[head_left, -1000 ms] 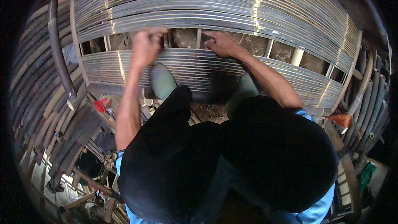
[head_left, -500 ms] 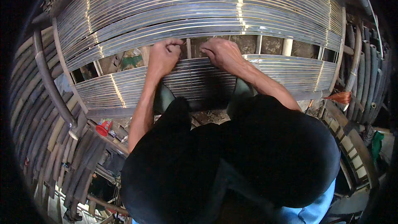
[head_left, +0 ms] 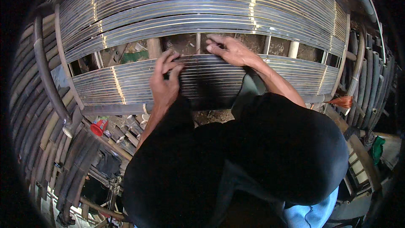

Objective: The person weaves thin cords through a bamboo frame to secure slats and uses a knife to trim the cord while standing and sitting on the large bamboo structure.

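In front of me stretches a wide slatted panel (head_left: 168,12) of narrow grey strips with pale lines between them. A gap divides it from a nearer band of the same strips (head_left: 139,80), which lies just before my knees. My left hand (head_left: 166,76) rests over this nearer band, thumb and bent fingers apart, with nothing visible in them. Farther right, my right hand (head_left: 232,51) reaches over the band's far edge into the gap. Its fingers stretch leftward apart from the thumb, slightly blurred, and no held thing shows.
Crossbars, one a pale round bar (head_left: 293,49), span the gap above brown ground. Dark poles (head_left: 38,93) are stacked at left, more poles (head_left: 373,84) at right. A red plastic object (head_left: 99,126) sits at lower left; a reddish fibre bundle (head_left: 341,101) hangs at the right corner.
My left hand has drawn back from the gap onto the nearer band, and its curled fingers have spread. My right hand's fingers have straightened leftward. The view has shifted slightly.
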Demonstrator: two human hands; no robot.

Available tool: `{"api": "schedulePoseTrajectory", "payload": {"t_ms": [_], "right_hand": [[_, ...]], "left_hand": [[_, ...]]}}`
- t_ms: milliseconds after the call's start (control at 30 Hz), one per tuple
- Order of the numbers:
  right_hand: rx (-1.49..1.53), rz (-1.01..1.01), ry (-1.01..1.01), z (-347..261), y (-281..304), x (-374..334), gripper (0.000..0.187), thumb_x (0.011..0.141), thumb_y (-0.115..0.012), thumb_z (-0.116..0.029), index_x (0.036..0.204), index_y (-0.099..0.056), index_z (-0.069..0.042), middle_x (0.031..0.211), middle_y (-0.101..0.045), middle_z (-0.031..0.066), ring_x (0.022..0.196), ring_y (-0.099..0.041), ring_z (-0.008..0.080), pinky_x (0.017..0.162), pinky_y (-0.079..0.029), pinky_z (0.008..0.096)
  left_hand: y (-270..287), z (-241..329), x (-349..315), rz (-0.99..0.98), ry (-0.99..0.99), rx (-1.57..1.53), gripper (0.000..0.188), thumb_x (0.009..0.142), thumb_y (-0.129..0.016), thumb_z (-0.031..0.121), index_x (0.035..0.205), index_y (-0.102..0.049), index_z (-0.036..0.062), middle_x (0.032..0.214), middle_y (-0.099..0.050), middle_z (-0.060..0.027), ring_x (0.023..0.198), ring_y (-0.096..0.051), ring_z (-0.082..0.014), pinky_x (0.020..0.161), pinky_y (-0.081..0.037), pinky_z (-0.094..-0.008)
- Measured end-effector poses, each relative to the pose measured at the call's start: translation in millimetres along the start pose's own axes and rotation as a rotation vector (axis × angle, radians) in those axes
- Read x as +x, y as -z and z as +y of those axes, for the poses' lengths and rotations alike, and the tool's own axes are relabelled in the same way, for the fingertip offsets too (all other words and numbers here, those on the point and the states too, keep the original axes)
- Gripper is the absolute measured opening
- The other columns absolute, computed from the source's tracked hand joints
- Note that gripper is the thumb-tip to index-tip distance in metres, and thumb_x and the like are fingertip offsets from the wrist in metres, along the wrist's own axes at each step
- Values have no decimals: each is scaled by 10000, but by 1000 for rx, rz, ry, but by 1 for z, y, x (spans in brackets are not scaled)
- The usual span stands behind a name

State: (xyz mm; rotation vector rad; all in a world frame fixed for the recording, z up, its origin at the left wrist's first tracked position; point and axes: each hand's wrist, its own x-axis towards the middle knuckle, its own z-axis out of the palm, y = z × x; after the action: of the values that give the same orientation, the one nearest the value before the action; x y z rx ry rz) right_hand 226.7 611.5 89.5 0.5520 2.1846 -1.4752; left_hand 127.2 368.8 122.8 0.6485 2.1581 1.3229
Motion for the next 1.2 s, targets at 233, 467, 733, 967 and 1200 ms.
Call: {"api": "schedulePoseTrajectory", "payload": {"t_ms": [233,467,733,967,1200], "right_hand": [[455,-193,-33,8,-13,31,410,1031,-587,-231,1375,-584,-8,1227,-704,99,1104,-641,196,1000,-480,340],[125,-225,-4,-11,-6,12,352,1041,-536,-346,1161,-737,-83,1034,-752,164,982,-701,270,880,-530,417],[-243,91,-43,-6,-33,-6,322,1008,-591,-369,1050,-772,-106,927,-741,202,868,-706,408,797,-549,519],[-372,322,440,-29,-51,-15,372,904,-708,-252,1222,-636,-74,1250,-623,135,1181,-559,349,998,-443,445],[-361,339,527,-18,-49,-32,464,831,-782,-189,1245,-613,-64,1245,-591,161,1188,-551,340,1016,-442,435]], "left_hand": [[50,15,-34,289,405,-895,406,1001,-576,46,1389,-461,23,665,-387,23,585,-452,-100,655,-523,-328],[71,4,-68,-16,323,260,204,991,-646,196,1015,-667,-5,740,-653,-68,595,-565,-158,535,-421,-339],[80,25,-87,-207,790,-80,423,995,-667,299,701,-671,-6,572,-580,-16,548,-494,-75,528,-392,-304],[83,-1,-105,-138,922,-333,360,1004,-666,255,754,-724,3,662,-641,26,586,-528,-48,534,-394,-270],[95,-68,-144,-167,1057,-420,336,996,-676,248,776,-725,-2,731,-668,6,687,-583,-83,640,-458,-267]]}}
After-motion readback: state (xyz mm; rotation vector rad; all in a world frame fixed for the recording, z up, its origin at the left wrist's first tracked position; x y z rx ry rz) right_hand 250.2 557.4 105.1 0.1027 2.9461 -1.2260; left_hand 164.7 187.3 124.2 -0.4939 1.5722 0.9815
